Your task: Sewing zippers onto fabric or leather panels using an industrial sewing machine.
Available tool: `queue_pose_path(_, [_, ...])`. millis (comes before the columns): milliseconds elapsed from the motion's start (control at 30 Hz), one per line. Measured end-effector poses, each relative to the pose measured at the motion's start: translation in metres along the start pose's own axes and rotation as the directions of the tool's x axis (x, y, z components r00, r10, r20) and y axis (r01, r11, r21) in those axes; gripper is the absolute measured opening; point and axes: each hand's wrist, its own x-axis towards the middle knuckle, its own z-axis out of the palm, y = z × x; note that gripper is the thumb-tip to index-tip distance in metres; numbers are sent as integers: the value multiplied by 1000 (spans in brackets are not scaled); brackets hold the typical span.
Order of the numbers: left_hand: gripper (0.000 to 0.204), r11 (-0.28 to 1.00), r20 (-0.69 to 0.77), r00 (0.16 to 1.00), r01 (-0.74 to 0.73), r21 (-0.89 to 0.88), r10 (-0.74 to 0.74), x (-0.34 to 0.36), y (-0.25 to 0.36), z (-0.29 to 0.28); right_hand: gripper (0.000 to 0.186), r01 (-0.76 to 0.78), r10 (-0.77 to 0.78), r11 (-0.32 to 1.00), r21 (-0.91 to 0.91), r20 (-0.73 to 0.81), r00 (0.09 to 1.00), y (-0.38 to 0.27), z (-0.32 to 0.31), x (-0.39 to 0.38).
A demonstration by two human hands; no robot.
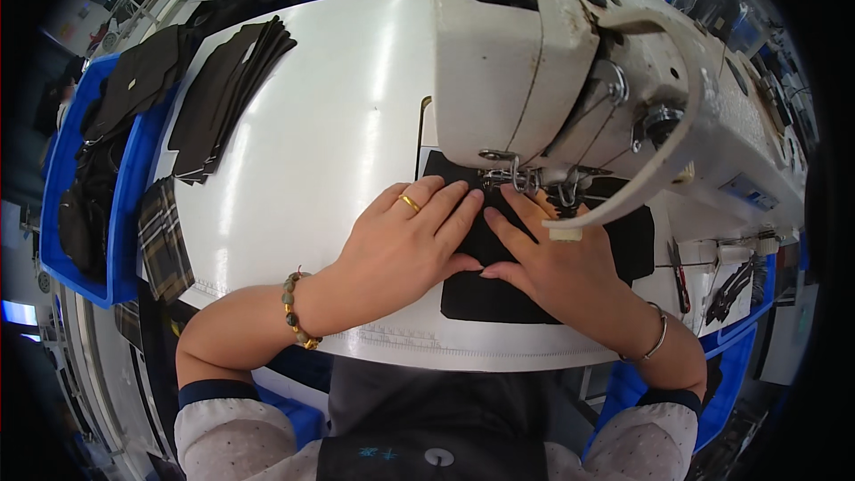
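A black fabric piece (pixel 494 300) lies flat on the white table, its upper part under the needle area of a white sewing machine (pixel 499 53). My left hand (pixel 411 230) rests on the fabric's left side, fingers stretched toward the presser foot (pixel 525 180). Pressed flat on the right part is my right hand (pixel 568 254), fingers spread, with some fingertips close beside the foot and partly hidden by the machine. The two thumbs nearly meet over the cloth. Neither hand grips anything.
On the left, dark cut pieces (pixel 223 102) are fanned in a stack beside a blue bin (pixel 123 249) of dark fabric. Plaid cloth (pixel 166 245) hangs at the bin's side. A slim red-handled tool (pixel 681 283) lies at the right. The curved white guard (pixel 655 174) arches over my right hand.
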Motion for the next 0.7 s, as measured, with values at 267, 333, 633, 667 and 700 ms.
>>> queue_pose_path(267, [63, 995, 74, 993, 96, -36, -93, 0, 3, 4, 84, -28, 22, 992, -121, -50, 999, 12, 5, 4])
queue_pose_path(333, [63, 995, 68, 993, 98, -29, -95, -1, 5, 7, 84, -12, -1, 986, -165, -81, 997, 14, 6, 5])
queue_pose_path(633, [63, 994, 71, 992, 108, 10, -108, -2, 11, 10, 86, -35, 30, 992, -124, -41, 999, 15, 3, 2])
queue_pose_path(667, [63, 994, 68, 992, 110, 12, -110, -2, 11, 10, 86, -63, 64, 992, -113, 3, 998, 14, 1, 2])
queue_pose_path(700, [63, 994, 69, 991, 111, 13, -112, -2, 12, 10, 86, -62, 63, 992, -112, 3, 998, 14, 0, 2])
